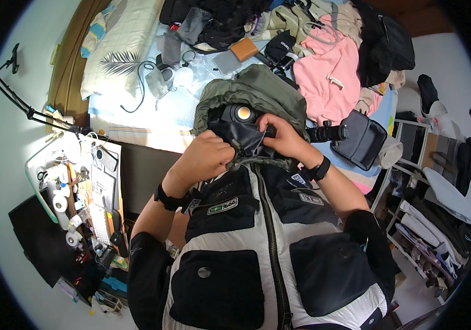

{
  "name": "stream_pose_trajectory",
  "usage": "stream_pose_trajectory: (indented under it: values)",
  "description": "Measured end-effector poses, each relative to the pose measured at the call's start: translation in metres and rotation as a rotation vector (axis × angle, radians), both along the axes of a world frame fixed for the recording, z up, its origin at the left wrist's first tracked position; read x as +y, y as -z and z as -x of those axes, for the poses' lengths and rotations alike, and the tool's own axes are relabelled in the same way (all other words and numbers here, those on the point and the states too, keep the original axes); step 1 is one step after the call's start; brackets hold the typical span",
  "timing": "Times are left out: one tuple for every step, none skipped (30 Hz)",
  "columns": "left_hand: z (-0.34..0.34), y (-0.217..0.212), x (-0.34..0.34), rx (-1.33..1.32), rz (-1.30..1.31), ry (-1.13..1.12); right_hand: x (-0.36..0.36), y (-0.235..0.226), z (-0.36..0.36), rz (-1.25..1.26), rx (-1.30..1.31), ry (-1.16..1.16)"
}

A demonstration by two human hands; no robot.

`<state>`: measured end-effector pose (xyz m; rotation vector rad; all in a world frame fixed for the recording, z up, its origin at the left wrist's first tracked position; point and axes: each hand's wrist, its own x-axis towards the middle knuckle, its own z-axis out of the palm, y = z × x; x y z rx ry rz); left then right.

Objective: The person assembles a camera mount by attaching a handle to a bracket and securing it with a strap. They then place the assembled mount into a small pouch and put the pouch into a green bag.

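An olive-green drawstring bag (230, 88) lies with its mouth open toward me at the bed's near edge. Inside it, a black device with a round yellow-and-white centre (243, 113) shows above crumpled black fabric (241, 133). My left hand (207, 155) is closed in a fist at the bag's near-left rim, gripping its edge. With bent fingers, my right hand (284, 137) pinches the black fabric at the right side of the mouth. A black cylinder like a camera lens (328, 133) lies just right of the bag.
An open black padded case (359, 138) sits right of the lens-like cylinder. Behind it lies pink clothing (323, 77), beside a black backpack (385, 44). A brown box (244, 49) and cables lie farther back. At left stands a cluttered desk (95, 187); shelves (411, 220) are at right.
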<state>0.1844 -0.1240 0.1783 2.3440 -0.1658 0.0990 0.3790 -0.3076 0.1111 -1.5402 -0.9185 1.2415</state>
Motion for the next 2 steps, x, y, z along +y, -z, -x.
stream_pose_trajectory:
  values:
    - [-0.0004,-0.0031,0.0024,0.063,0.026,0.009,-0.0012,0.0027,-0.0019,0.002,-0.006,-0.018]
    - [-0.0002,-0.0066,0.0054,0.129,0.050,0.014,-0.0025,0.0048,-0.0028,0.019,-0.021,-0.037]
